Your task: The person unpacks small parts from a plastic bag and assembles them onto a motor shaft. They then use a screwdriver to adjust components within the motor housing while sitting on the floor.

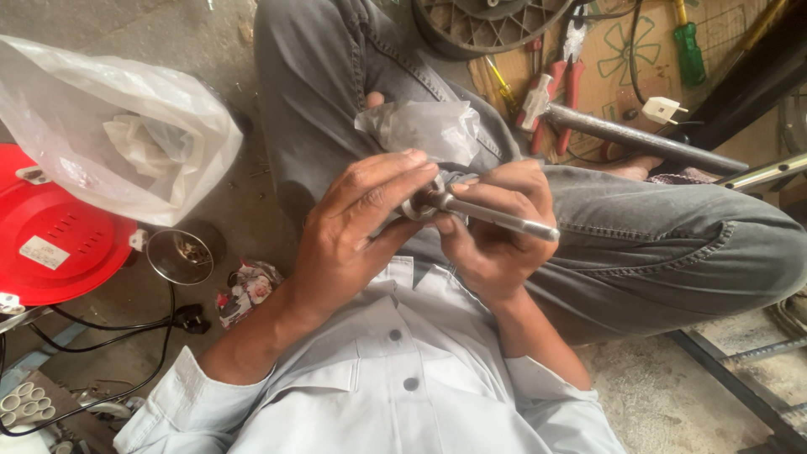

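Observation:
I sit cross-legged on the floor, both hands raised over my lap. My right hand (498, 229) grips a shiny metal shaft (503, 219) that points out to the right. My left hand (353, 240) closes its fingers around a small round metal part (418, 207) at the shaft's left end. A crumpled clear plastic wrapper (424, 128) lies on my grey trousers just beyond the hands.
A large clear plastic bag (126, 126) and a red round cover (50, 244) lie at the left, with a small metal cup (181, 256) and black cables. Pliers (561, 80), screwdrivers (688, 46), a white plug, a dark metal tube (647, 139) and a fan grille (487, 25) rest on cardboard beyond.

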Demonstrator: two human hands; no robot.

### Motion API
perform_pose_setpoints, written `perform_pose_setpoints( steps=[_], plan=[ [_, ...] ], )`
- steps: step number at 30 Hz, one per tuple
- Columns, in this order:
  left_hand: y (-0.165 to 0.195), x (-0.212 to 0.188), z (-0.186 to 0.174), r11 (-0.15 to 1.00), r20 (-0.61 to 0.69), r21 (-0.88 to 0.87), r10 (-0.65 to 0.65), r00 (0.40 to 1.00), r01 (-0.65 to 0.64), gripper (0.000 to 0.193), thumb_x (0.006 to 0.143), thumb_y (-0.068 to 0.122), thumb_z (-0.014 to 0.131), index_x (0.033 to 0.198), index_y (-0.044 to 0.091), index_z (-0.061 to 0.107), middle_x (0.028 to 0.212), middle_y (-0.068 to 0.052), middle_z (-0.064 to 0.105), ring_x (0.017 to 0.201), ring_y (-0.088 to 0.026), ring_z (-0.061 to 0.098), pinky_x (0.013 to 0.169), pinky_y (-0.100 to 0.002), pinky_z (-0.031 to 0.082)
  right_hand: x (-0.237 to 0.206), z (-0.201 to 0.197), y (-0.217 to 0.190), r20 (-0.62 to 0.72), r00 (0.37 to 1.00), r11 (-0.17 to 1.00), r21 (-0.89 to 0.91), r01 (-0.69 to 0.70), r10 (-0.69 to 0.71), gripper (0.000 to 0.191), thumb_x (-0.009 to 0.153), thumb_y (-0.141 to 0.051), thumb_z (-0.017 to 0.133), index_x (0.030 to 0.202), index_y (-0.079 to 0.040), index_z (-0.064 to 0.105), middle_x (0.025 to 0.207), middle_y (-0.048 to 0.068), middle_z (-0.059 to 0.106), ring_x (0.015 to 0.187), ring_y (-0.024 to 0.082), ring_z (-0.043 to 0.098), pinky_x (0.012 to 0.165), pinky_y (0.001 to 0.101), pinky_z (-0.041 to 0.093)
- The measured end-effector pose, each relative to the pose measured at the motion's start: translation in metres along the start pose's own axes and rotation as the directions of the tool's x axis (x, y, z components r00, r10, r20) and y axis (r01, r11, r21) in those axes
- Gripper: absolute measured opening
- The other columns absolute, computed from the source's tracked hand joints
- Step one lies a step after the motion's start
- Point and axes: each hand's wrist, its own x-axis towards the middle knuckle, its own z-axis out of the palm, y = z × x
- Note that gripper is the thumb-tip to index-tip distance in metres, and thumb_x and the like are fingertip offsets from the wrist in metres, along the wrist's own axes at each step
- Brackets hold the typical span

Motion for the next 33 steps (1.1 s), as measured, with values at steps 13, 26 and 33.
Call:
perform_pose_setpoints(
  steps=[13, 26, 33],
  plan=[
    [-0.026, -0.036, -0.024, 0.77, -0.002, -0.408, -0.537, 0.843, 0.49, 0.049, 0.095, 0.007, 0.073, 0.141, 0.001, 0.058, 0.129, -0.013, 0.064, 0.116, -0.017, 0.065, 0.101, -0.03, 0.056, 0.032, -0.049, 0.041, -0.078, 0.762, 0.418, 0.869, -0.264, 0.642, 0.032, 0.091, -0.013, 0.056, 0.117, 0.004, 0.059, 0.11, 0.016, 0.061, 0.096, 0.021, 0.064, 0.088, 0.0331, 0.057],
    [-0.05, -0.048, -0.023, 0.353, 0.077, -0.823, -0.706, 0.704, 0.444, 0.037, 0.092, -0.002, 0.054, 0.13, 0.001, 0.054, 0.119, -0.011, 0.061, 0.104, -0.016, 0.061, 0.085, -0.029, 0.049, 0.035, 0.001, 0.042, 0.376, 0.797, 0.878, -0.28, -0.387, 0.472, 0.015, 0.087, -0.005, 0.072, 0.1, -0.009, 0.078, 0.105, 0.009, 0.063, 0.097, 0.022, 0.058, 0.073, 0.0324, 0.045],
    [-0.043, -0.038, -0.024, 0.351, 0.067, -0.838, -0.694, 0.717, 0.418, 0.029, 0.091, -0.001, 0.06, 0.119, 0.004, 0.054, 0.111, -0.007, 0.059, 0.092, -0.012, 0.058, 0.077, -0.024, 0.048, 0.022, 0.019, 0.055, 0.34, 0.76, 0.832, -0.204, -0.516, 0.554, 0.012, 0.094, -0.008, 0.068, 0.104, -0.002, 0.072, 0.092, 0.011, 0.07, 0.083, 0.025, 0.068, 0.076, 0.0358, 0.053]
  ],
)
